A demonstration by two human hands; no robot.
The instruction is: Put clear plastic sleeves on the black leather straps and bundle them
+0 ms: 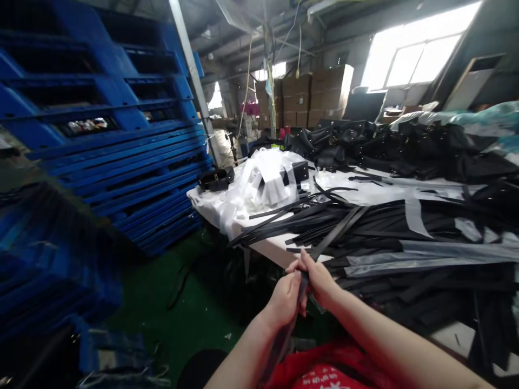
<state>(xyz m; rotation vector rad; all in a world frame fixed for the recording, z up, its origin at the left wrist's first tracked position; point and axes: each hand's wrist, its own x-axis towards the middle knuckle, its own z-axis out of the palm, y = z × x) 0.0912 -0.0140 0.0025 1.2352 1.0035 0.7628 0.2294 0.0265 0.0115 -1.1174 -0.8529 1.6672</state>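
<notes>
Both my hands meet just below the table's front edge, pinched on one long black strap (334, 233). My left hand (285, 299) is closed round the strap's lower part, which hangs down past my wrist. My right hand (318, 278) grips the same strap just above, fingers pressed together. From there the strap runs up and to the right onto a big heap of black straps (405, 237) lying across the white table (271, 247).
Blue plastic pallets (121, 135) lean stacked at the left. White plastic bags (263, 181) and a black belt piece (216, 178) sit at the table's far left. Black bags (365, 143) pile up behind. Cardboard boxes (312, 94) stand at the back. Green floor (190, 319) lies below.
</notes>
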